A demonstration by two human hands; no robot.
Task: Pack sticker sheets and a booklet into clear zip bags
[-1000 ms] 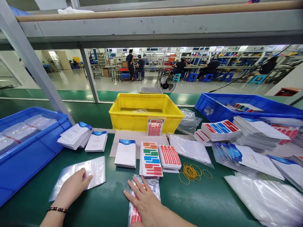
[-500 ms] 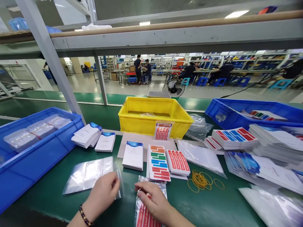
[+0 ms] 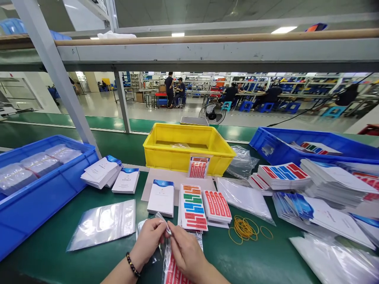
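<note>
My left hand [image 3: 149, 238] is closed in a pinch on a clear plastic bag [image 3: 140, 227], whose film shows around the fingers. My right hand [image 3: 186, 247] meets it fingertip to fingertip, pinching the same bag's edge. Beneath my right hand lies a clear bag with a red-striped sticker sheet [image 3: 174, 273] in it, partly covered. A flat pile of clear bags [image 3: 103, 225] lies to the left. Just beyond my hands are a stack of white booklets [image 3: 160, 200], a stack of coloured sticker sheets [image 3: 194, 207] and a stack of red sticker sheets [image 3: 217, 207].
A yellow bin [image 3: 186, 157] stands behind the stacks, with a bagged sticker sheet [image 3: 198, 167] against its front. Blue bins [image 3: 59, 177] flank the bench. Yellow rubber bands [image 3: 244, 228], more booklets [image 3: 334, 217] and plastic bags [image 3: 245, 199] lie on the right. Shelf posts rise behind.
My left hand has moved right with the clear bag, away from the bag pile, and now meets my right hand. My right hand has shifted slightly left and taken hold of the bag's edge.
</note>
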